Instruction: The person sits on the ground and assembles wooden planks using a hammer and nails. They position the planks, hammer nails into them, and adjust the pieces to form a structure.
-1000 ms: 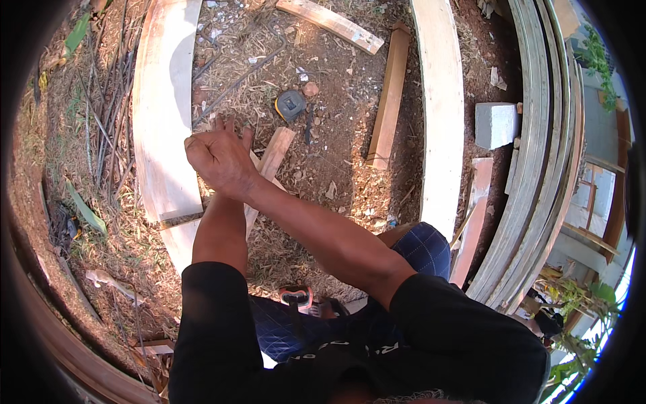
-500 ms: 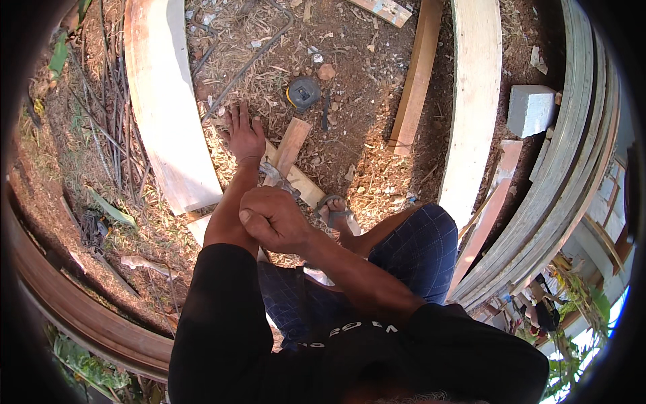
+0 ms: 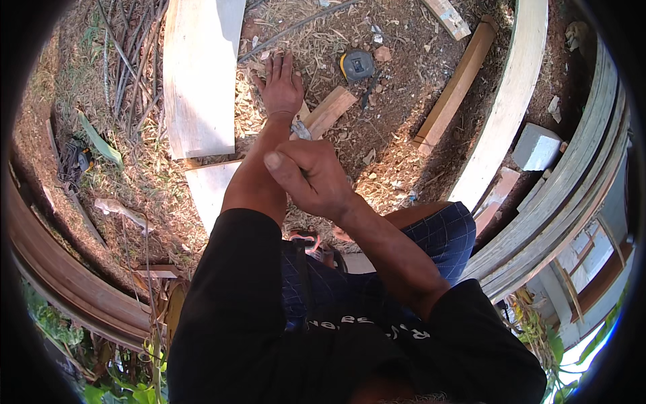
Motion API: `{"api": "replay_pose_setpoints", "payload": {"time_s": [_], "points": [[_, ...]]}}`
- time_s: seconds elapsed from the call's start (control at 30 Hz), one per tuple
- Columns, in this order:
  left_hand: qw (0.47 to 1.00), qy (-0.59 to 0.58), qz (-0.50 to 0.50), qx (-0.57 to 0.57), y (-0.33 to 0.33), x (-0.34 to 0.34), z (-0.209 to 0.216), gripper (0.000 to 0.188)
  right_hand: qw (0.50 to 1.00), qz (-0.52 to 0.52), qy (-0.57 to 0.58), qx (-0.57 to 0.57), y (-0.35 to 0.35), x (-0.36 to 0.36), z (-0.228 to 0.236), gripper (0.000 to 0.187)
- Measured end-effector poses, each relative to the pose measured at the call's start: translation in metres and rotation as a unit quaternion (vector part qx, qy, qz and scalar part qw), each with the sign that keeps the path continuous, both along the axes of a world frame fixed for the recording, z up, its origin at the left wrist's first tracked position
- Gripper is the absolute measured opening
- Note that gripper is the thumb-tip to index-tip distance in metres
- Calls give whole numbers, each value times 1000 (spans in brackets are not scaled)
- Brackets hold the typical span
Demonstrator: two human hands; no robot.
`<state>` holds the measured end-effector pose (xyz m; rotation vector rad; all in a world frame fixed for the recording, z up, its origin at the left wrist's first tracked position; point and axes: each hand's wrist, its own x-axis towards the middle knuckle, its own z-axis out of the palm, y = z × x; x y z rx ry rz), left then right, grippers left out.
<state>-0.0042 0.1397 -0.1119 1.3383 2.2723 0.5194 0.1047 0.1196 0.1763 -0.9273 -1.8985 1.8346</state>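
The short wooden block lies on the loose ground, just beside the left hand; that hand is spread, palm down, and appears to rest on wood chips near the right edge of the wide plank; the right hand is curled into a fist with the thumb along its top, crossing above the left forearm – what it might grip I cannot tell. A grey metallic piece shows between fist and block, mostly hidden; if it belongs to something in the fist, a slip or poor aim could catch the left wrist; chips underneath could also let the block skid, and its rough edges could leave splinters. The block is pale, straight-sided and coarse-grained; the wide plank is smooth and flat, a second board lying below its lower edge; beyond sits a rounded black-and-yellow tape measure, then a brown squared beam, a long pale board – bowed, probably by the lens – a blocky pale-grey brick and weathered grey boards.
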Motion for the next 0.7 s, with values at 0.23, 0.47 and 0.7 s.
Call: {"api": "replay_pose_setpoints", "payload": {"time_s": [0.23,0.47,0.7], "points": [[999,33,19,-15,-4,0,-8,61,981,-169,-65,-74,-98,134,11,35],[993,22,50,100,-9,-5,-15,64,996,-6,80,46,-21,132,96,61],[972,-213,-38,92,-109,15,75,80,998,2,-43,-38,-32,215,22,59]]}}
